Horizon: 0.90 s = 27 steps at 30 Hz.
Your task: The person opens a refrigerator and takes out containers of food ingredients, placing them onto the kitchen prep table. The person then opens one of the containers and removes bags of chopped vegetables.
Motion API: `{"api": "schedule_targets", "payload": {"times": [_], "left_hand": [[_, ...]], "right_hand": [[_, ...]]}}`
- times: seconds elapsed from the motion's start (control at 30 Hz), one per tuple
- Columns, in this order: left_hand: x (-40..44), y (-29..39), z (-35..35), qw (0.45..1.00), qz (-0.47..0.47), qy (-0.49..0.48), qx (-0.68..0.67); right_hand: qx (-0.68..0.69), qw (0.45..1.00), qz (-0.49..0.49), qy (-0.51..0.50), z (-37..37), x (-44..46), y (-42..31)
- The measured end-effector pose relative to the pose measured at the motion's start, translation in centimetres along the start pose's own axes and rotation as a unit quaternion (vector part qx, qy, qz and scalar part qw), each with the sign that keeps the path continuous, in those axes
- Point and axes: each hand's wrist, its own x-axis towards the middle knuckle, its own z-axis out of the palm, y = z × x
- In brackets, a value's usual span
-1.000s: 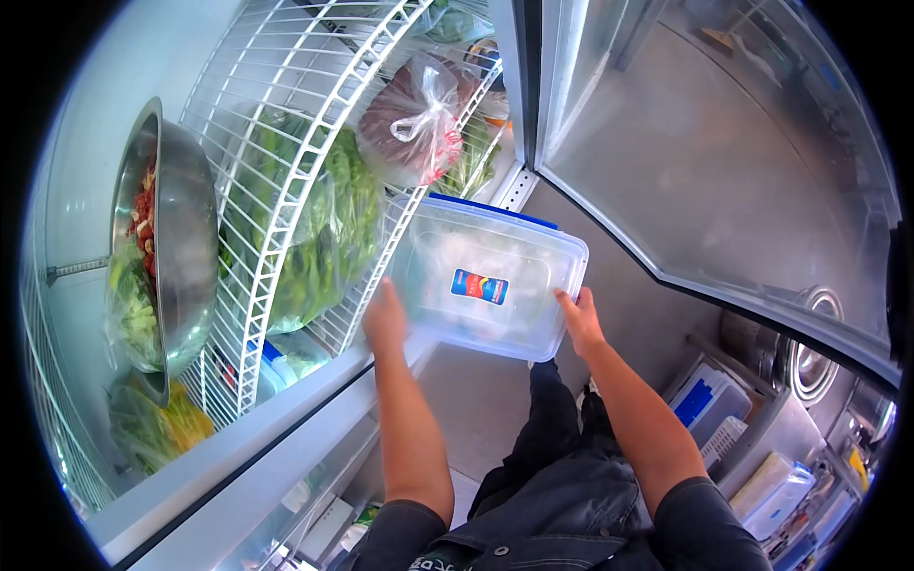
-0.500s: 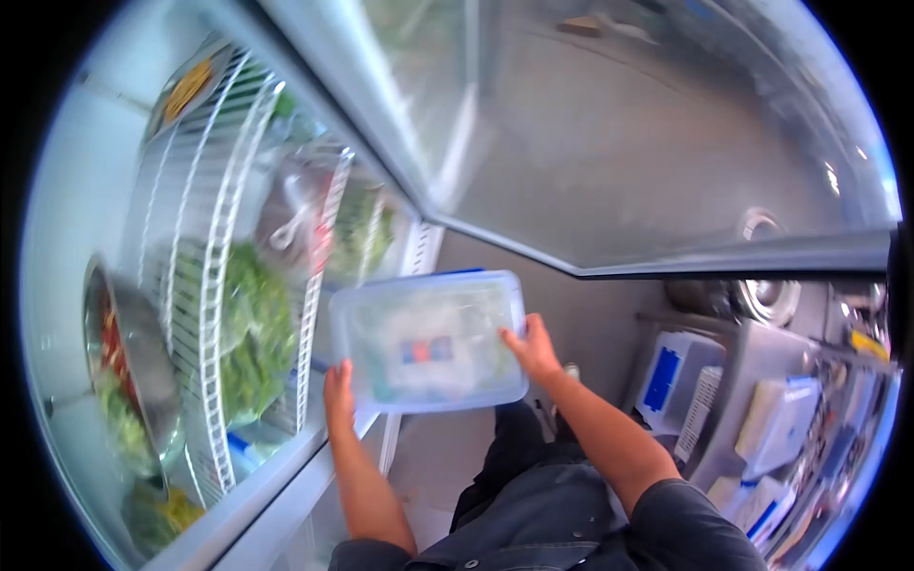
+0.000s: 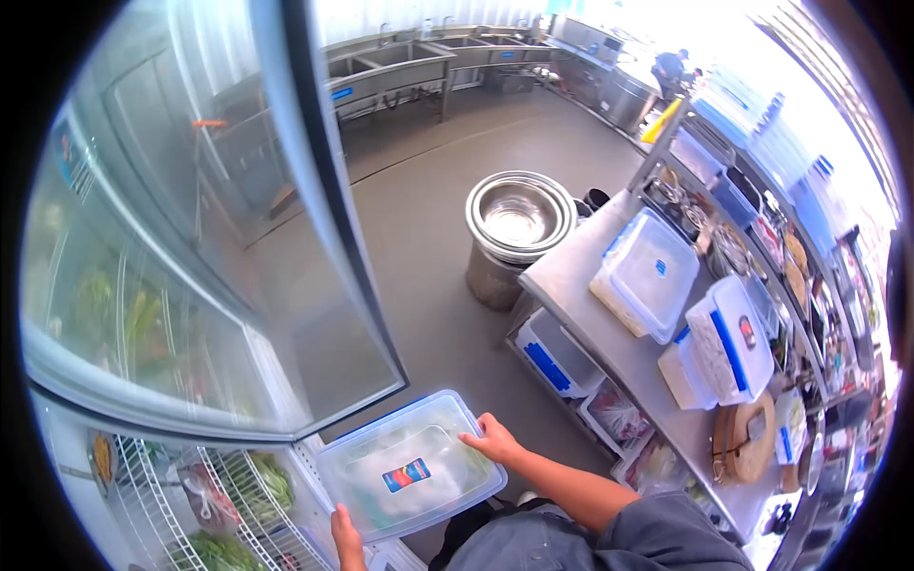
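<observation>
Stainless-steel bench (image 3: 568, 288) runs along the person's right, loaded w/ a flat frosted-plastic box w/ clear lid (image 3: 651, 268), boxy white tubs w/ blue clips (image 3: 710, 328) & a round tan block w/ a brown band (image 3: 759, 440). Nr its far corner, a nest of shiny round metal bowls (image 3: 519, 214) sits atop a grey drum (image 3: 493, 278). On the left, a tall framed glass fridge door (image 3: 228, 247) stands open, its edge cutting across the row of steel sinks (image 3: 405, 54) beyond.

White wire shelves (image 3: 164, 514) w/ leafy greens (image 3: 221, 552) are cropped, bottom left. Top right's washed out by glare; a distant person (image 3: 671, 68) there is too small to make out. Contents of the clear rectangular plastic tub w/ blue-and-red label (image 3: 447, 445): whitish, cloudy thru lid, can't ID.

That tub's held up in front of the person, by the fridge opening. Right hand (image 3: 493, 443) clamps its far right edge, thumb on lid, other fingers hidden beneath. Left hand (image 3: 348, 541), cropped at frame bottom, is at the near left corner, thumb up; can't tell how far its fingers close.
</observation>
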Motion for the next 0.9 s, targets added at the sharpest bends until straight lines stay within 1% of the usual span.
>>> {"api": "schedule_targets", "payload": {"times": [0.07, 0.13, 0.2, 0.27, 0.3, 0.37, 0.43, 0.5, 0.57, 0.63, 0.67, 0.7, 0.8, 0.87, 0.9], "left_hand": [[0.0, 1.7, 2.0, 0.999, 0.022, -0.036, 0.005], [-0.6, 3.1, 4.4, 0.992, 0.043, -0.115, 0.000], [-1.6, 4.4, 7.0, 0.988, 0.062, -0.143, 0.012], [-4.3, 6.3, 10.0, 0.980, 0.078, -0.179, 0.032], [-6.4, 7.6, 11.5, 0.972, 0.090, -0.211, 0.040], [-10.7, 9.1, 14.4, 0.956, 0.104, -0.266, 0.069], [-14.9, 10.2, 17.0, 0.938, 0.137, -0.306, 0.086], [-18.6, 10.1, 19.8, 0.925, 0.147, -0.334, 0.107], [-21.3, 9.4, 22.7, 0.909, 0.137, -0.373, 0.126], [-25.5, 9.2, 25.8, 0.895, 0.151, -0.395, 0.142], [-28.2, 10.0, 26.6, 0.888, 0.154, -0.404, 0.155], [-29.9, 9.5, 28.0, 0.881, 0.158, -0.417, 0.160], [-34.7, 8.2, 32.6, 0.860, 0.154, -0.456, 0.170], [-37.1, 7.1, 35.6, 0.839, 0.170, -0.475, 0.206], [-39.2, 7.7, 36.9, 0.833, 0.166, -0.481, 0.218]], "right_hand": [[0.053, 0.997, 0.004, 0.054, -2.9, -2.4, 2.0], [0.087, 0.991, 0.006, 0.100, -6.1, -5.3, 4.4], [0.144, 0.977, 0.004, 0.156, -8.7, -8.8, 6.6], [0.189, 0.961, 0.015, 0.199, -11.2, -12.8, 8.9], [0.221, 0.949, 0.020, 0.225, -12.3, -15.3, 10.4], [0.252, 0.930, 0.049, 0.264, -14.5, -20.2, 13.0], [0.278, 0.907, 0.069, 0.310, -16.1, -25.0, 16.2], [0.309, 0.882, 0.086, 0.345, -17.0, -29.6, 20.0], [0.339, 0.852, 0.091, 0.388, -18.2, -33.3, 23.4], [0.372, 0.825, 0.096, 0.415, -19.6, -37.6, 25.6], [0.379, 0.813, 0.119, 0.426, -20.4, -40.1, 26.0], [0.383, 0.799, 0.139, 0.443, -20.8, -41.8, 27.5], [0.412, 0.758, 0.155, 0.480, -21.8, -46.0, 32.1], [0.440, 0.724, 0.157, 0.508, -22.2, -48.4, 35.1], [0.445, 0.716, 0.168, 0.511, -23.3, -50.4, 35.3]]}}
